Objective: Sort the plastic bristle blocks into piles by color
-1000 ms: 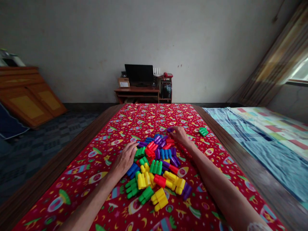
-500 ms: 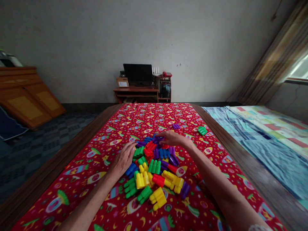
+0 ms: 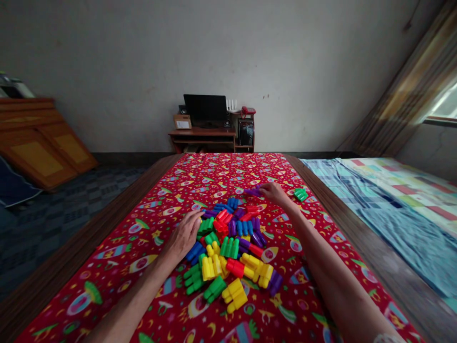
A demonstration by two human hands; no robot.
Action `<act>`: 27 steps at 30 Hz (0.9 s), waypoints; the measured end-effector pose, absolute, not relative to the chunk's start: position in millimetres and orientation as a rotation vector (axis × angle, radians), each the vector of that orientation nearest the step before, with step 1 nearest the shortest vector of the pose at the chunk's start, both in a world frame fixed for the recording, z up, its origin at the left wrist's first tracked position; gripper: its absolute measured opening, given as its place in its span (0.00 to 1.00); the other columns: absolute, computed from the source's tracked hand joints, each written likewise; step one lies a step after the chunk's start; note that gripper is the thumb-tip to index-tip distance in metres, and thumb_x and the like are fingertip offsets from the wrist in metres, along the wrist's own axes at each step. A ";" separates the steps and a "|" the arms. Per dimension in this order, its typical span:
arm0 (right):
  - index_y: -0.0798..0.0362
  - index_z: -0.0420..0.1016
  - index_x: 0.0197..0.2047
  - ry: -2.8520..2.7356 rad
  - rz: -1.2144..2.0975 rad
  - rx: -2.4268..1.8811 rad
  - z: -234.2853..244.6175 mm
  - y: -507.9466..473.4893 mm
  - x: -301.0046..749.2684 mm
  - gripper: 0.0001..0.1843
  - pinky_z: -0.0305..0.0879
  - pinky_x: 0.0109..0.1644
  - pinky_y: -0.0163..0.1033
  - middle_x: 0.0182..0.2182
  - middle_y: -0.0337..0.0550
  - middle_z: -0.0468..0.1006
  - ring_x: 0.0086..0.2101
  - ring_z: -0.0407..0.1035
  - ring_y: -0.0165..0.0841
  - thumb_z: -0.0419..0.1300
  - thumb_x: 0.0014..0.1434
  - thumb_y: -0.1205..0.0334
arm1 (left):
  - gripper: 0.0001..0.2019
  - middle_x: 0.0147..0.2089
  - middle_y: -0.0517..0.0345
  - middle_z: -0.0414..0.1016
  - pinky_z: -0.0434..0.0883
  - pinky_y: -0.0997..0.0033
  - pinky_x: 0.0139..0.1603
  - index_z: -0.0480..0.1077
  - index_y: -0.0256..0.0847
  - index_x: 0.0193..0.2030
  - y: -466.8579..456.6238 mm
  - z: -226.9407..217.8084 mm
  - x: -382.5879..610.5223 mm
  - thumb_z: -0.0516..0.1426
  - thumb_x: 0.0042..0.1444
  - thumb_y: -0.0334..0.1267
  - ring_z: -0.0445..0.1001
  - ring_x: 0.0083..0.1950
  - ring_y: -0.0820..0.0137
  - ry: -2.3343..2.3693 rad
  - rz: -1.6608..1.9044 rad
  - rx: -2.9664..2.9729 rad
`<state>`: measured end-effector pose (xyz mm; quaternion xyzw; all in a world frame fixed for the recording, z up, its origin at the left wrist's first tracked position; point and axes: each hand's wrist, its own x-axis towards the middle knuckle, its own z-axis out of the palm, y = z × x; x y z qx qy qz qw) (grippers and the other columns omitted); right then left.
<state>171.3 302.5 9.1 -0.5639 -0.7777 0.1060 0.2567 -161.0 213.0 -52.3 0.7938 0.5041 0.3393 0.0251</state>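
— Hands first: what is the state of each?
— Left hand (image 3: 183, 236) lies palm down with fingers loosely spread against the left edge of the block pile (image 3: 228, 247). It touches green and blue pieces and grips nothing. Right hand (image 3: 273, 193) is stretched past the far side of the pile, fingertips pinched narrow on a purple block (image 3: 253, 192) over the red cloth (image 3: 150, 267), apart from the heap. Whether that block is lifted or resting, I cannot tell.
— Other loose items?
— One green block (image 3: 301, 194), alone, just right of the right hand and near the surface's wooden edge (image 3: 367, 243).
— Risks?
— Three, in my judgement. The pinch on the purple block is fingertips only, so smooth plastic could slip out and tumble. The right forearm passes low beside the heap, and a careless sweep could scatter the red and purple pieces on that side. The green block lies close enough to the edge that a knock from the wrist could send it off toward the bedding (image 3: 392, 209).
— And the left side?
— A press from the left hand could shove the heap rightward, and the cloth could wrinkle and drag pieces with it.
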 end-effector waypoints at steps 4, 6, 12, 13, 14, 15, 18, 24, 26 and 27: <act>0.60 0.79 0.26 -2.031 0.298 -1.631 4.1 306.8 190.8 0.15 0.51 0.27 0.32 0.18 0.38 0.71 0.23 0.62 0.27 0.52 0.55 0.67 | 0.22 0.56 0.46 0.72 0.67 0.56 0.62 0.69 0.39 0.54 212.7 -53.5 -160.6 0.40 0.67 0.45 0.70 0.59 0.61 1.566 1.069 2.441; 0.59 0.80 0.25 -2.029 0.324 -1.647 2.7 307.1 198.3 0.14 0.52 0.27 0.31 0.18 0.38 0.72 0.23 0.64 0.28 0.53 0.53 0.68 | 0.22 0.56 0.46 0.72 0.67 0.56 0.62 0.69 0.39 0.54 213.1 -55.0 -160.9 0.40 0.67 0.44 0.70 0.59 0.61 1.562 1.066 2.444; 0.56 0.83 0.36 -1.897 0.262 -1.730 2.0 306.0 206.1 0.14 0.60 0.34 0.32 0.28 0.42 0.81 0.31 0.72 0.33 0.54 0.56 0.65 | 0.23 0.55 0.46 0.72 0.68 0.56 0.61 0.70 0.38 0.53 213.8 -55.9 -161.1 0.40 0.67 0.46 0.71 0.58 0.61 1.585 1.070 2.435; 0.55 0.83 0.37 -1.857 0.227 -1.761 1.1 305.4 205.1 0.14 0.62 0.35 0.33 0.30 0.43 0.82 0.33 0.73 0.34 0.55 0.56 0.65 | 0.23 0.55 0.45 0.72 0.69 0.56 0.61 0.70 0.38 0.53 213.6 -55.2 -161.0 0.40 0.67 0.46 0.71 0.58 0.60 1.585 1.068 2.436; 0.56 0.82 0.39 -1.824 0.192 -1.789 0.3 304.7 203.7 0.14 0.63 0.37 0.34 0.32 0.46 0.82 0.35 0.74 0.35 0.55 0.56 0.65 | 0.24 0.55 0.45 0.72 0.69 0.57 0.61 0.70 0.37 0.53 213.5 -54.6 -160.9 0.40 0.67 0.46 0.71 0.58 0.60 1.581 1.062 2.440; 0.57 0.82 0.41 -1.800 0.159 -1.811 -0.3 303.9 201.8 0.15 0.64 0.39 0.35 0.33 0.48 0.82 0.36 0.74 0.37 0.55 0.57 0.65 | 0.24 0.55 0.44 0.72 0.69 0.57 0.61 0.70 0.37 0.53 213.4 -54.1 -160.8 0.39 0.67 0.46 0.71 0.58 0.60 1.574 1.056 2.445; 0.59 0.79 0.47 -1.779 0.077 -1.816 1.0 300.6 191.5 0.17 0.64 0.44 0.38 0.38 0.54 0.82 0.40 0.74 0.39 0.53 0.59 0.66 | 0.24 0.55 0.44 0.72 0.68 0.56 0.61 0.70 0.37 0.53 213.7 -54.1 -160.9 0.39 0.67 0.46 0.71 0.58 0.60 1.567 1.053 2.456; 0.55 0.79 0.45 -2.346 0.139 -1.486 5.7 288.8 149.2 0.13 0.62 0.40 0.33 0.38 0.48 0.82 0.39 0.74 0.34 0.56 0.60 0.65 | 0.23 0.55 0.45 0.73 0.69 0.56 0.60 0.70 0.38 0.53 214.7 -56.7 -161.4 0.40 0.66 0.46 0.71 0.57 0.60 1.586 1.068 2.449; 0.54 0.78 0.47 -2.496 0.118 -1.430 3.9 285.1 137.5 0.13 0.62 0.42 0.32 0.40 0.48 0.81 0.42 0.74 0.35 0.58 0.59 0.65 | 0.22 0.55 0.46 0.73 0.69 0.56 0.60 0.70 0.39 0.53 214.6 -56.3 -161.1 0.40 0.66 0.45 0.72 0.57 0.61 1.584 1.072 2.451; 0.54 0.78 0.48 -2.527 0.096 -1.447 2.9 283.7 133.8 0.14 0.62 0.42 0.32 0.42 0.49 0.81 0.44 0.73 0.35 0.57 0.60 0.65 | 0.22 0.54 0.46 0.73 0.69 0.56 0.60 0.70 0.39 0.52 214.5 -56.0 -160.9 0.40 0.66 0.45 0.72 0.57 0.61 1.583 1.072 2.451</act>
